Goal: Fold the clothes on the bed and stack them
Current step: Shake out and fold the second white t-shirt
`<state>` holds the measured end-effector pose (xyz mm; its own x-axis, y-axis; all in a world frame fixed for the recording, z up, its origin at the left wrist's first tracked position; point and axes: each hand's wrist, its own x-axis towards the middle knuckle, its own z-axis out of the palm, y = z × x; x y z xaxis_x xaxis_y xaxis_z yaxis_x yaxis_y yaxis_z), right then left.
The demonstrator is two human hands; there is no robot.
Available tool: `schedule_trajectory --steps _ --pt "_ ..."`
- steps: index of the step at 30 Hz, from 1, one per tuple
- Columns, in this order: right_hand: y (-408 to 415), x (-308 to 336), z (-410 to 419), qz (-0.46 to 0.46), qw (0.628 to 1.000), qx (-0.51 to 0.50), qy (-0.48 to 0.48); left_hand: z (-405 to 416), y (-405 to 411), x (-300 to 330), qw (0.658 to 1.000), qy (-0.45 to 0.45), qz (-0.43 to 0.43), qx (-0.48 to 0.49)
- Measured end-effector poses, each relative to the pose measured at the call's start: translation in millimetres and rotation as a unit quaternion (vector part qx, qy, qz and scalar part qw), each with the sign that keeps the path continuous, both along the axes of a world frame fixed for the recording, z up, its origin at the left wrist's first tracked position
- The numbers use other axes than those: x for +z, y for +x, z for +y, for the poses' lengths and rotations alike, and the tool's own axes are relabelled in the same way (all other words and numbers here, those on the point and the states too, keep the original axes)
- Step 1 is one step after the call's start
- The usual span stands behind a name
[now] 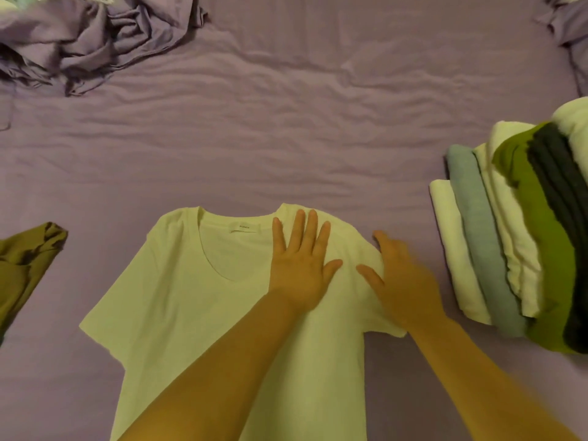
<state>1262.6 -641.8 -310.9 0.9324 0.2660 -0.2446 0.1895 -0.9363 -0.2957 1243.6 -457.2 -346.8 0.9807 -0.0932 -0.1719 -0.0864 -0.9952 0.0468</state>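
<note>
Both hands (300,265) press flat a pale T-shirt (178,300), face-up.

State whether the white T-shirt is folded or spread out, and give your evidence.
Spread out: the white T-shirt lies flat on the bed, neckline and one sleeve showing, left hand pressing it.

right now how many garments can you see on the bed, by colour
white or cream: 5, the flat tee and four folded in the stack
blue-grey: 1
green: 1
dark grey: 1
olive: 1, unfolded at the left edge
total: 9
</note>
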Motion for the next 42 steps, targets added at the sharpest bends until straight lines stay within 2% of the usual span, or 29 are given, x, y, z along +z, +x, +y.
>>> schedule_trajectory --steps 3,5,7,9,12,15,20,26,29,34,38,41,42 --pt "-13 2 -8 -0.064 0.997 0.051 -0.006 -12 -29 1 0.997 -0.046 -0.01 -0.064" --pt "-10 12 -8 -0.049 0.999 -0.008 -0.02 -16 -51 1 0.995 -0.05 0.009 -0.09" --pt "-7 16 -2 -0.045 0.997 -0.066 -0.018 -14 -66 -2 0.997 -0.044 0.022 -0.067" --pt "-17 16 14 -0.093 0.994 0.006 -0.059 -7 -74 -4 0.998 -0.041 0.02 -0.037" --pt "-42 -1 39 -0.035 0.988 0.129 -0.073 13 -86 -1 0.999 -0.032 0.032 -0.027" --pt "-61 -16 45 -0.004 0.977 0.176 -0.12 44 -103 3 0.998 -0.014 0.049 -0.032" --pt "-74 -15 74 -0.014 0.988 0.097 -0.118 100 -119 21 0.996 -0.003 0.082 0.035" --pt "-94 -7 166 0.042 0.976 0.197 -0.089 172 -103 47 0.987 0.001 0.009 0.158" --pt "-95 -10 206 0.039 0.967 0.239 -0.077 199 -91 57 0.973 -0.012 0.032 0.227" --pt "-88 -22 234 0.035 0.964 0.247 -0.086 227 -87 50 0.932 -0.109 0.044 0.343" --pt "-89 -20 241 0.028 0.974 0.201 -0.097 246 -93 48 0.926 -0.14 0.105 0.333" --pt "-83 -13 253 0.054 0.978 0.171 -0.102 270 -91 55 0.905 -0.243 0.097 0.335" --pt "-81 -5 256 0.031 0.98 0.167 -0.104 278 -89 59 0.9 -0.265 0.089 0.334"
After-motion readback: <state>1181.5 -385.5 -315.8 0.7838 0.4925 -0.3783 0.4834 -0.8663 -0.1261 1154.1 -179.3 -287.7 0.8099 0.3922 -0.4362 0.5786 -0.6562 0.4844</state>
